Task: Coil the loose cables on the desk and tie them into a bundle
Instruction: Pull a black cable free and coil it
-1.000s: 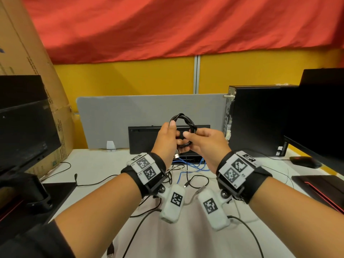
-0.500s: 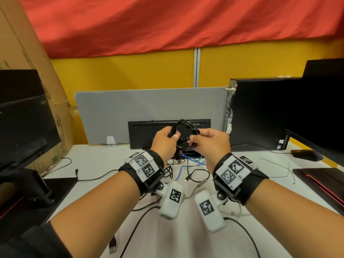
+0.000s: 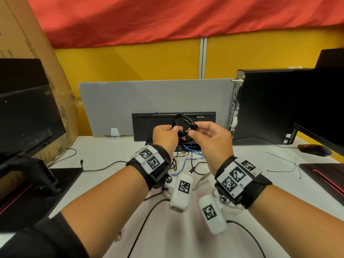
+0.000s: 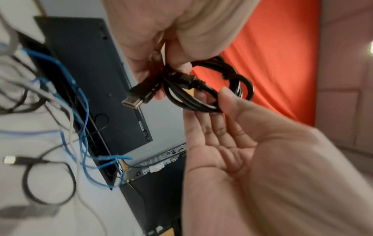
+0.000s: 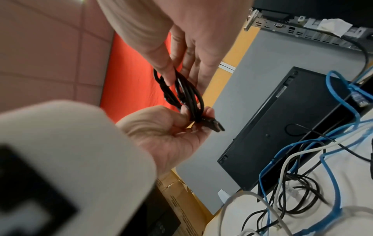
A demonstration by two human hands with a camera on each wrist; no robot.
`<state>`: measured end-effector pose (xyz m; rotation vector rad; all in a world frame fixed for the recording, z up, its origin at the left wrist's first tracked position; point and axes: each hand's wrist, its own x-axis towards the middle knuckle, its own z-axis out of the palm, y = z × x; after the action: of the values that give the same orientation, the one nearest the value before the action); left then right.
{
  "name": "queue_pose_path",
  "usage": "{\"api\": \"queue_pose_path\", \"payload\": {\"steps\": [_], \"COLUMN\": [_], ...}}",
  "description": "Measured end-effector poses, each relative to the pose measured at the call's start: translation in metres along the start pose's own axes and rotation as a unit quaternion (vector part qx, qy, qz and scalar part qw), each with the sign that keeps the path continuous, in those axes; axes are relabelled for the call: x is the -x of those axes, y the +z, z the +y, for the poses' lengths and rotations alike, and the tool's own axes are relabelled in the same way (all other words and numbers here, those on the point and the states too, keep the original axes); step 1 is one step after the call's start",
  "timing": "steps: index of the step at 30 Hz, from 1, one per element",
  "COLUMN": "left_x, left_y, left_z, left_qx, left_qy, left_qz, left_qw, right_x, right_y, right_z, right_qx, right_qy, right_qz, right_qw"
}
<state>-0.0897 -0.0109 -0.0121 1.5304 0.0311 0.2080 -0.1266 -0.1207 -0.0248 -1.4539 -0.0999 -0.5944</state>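
Observation:
A small black cable coil (image 3: 186, 119) is held up in front of me, above the desk. My left hand (image 3: 173, 130) grips it at the end where the black plug (image 4: 135, 97) sticks out. My right hand (image 3: 193, 132) pinches the opposite side of the loops between thumb and fingers. The right wrist view shows the coil (image 5: 187, 94) stretched between both hands, with the plug (image 5: 217, 126) below my left hand (image 5: 187, 115). Under the hands a tangle of loose blue cables (image 3: 186, 161), black cables (image 3: 195, 168) and a grey one (image 3: 202, 176) lies on the white desk (image 3: 104, 151).
A black keyboard (image 3: 158, 127) leans upright against the grey divider (image 3: 149, 101). A black PC tower (image 3: 270, 108) and a monitor (image 3: 325, 108) stand at the right, with a mouse (image 3: 314, 149) and thin black ties (image 3: 283, 161) nearby. Another monitor (image 3: 28, 118) and a cardboard box (image 3: 46, 71) are on the left.
Both hands have sunk a little with the coil. The left hand's fingers, raised along the loop a second ago, are now curled round it.

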Motion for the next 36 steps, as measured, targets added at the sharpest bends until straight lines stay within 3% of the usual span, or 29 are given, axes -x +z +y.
{"api": "queue_pose_path", "payload": {"steps": [3, 9, 17, 23, 25, 29, 36], "left_x": [0.002, 0.001, -0.004, -0.007, -0.005, 0.0, -0.005], "left_y": [-0.003, -0.009, -0.011, -0.011, -0.01, -0.007, -0.012], "left_z": [0.002, 0.008, 0.012, 0.021, 0.022, 0.027, 0.024], "left_qx": [0.058, 0.105, 0.146, 0.19, 0.18, 0.173, 0.208], "left_qy": [-0.021, -0.053, -0.096, -0.153, -0.138, -0.12, -0.144], "left_qz": [-0.015, -0.073, -0.128, -0.194, -0.207, -0.214, -0.126], "left_qw": [0.998, 0.99, 0.976, 0.95, 0.952, 0.954, 0.959], "right_x": [-0.003, -0.012, -0.019, -0.021, -0.022, -0.021, -0.017], "right_y": [-0.004, -0.016, -0.019, -0.024, -0.021, -0.012, -0.013], "right_z": [-0.001, -0.004, -0.009, -0.009, -0.01, -0.005, -0.001], "right_qx": [-0.03, -0.209, -0.29, -0.308, -0.279, -0.083, 0.065], "right_qy": [0.026, 0.1, 0.156, 0.211, 0.206, 0.165, 0.06], "right_qz": [-0.019, -0.045, -0.047, -0.113, -0.113, -0.131, -0.177], "right_qw": [0.999, 0.972, 0.943, 0.921, 0.931, 0.974, 0.98]}}
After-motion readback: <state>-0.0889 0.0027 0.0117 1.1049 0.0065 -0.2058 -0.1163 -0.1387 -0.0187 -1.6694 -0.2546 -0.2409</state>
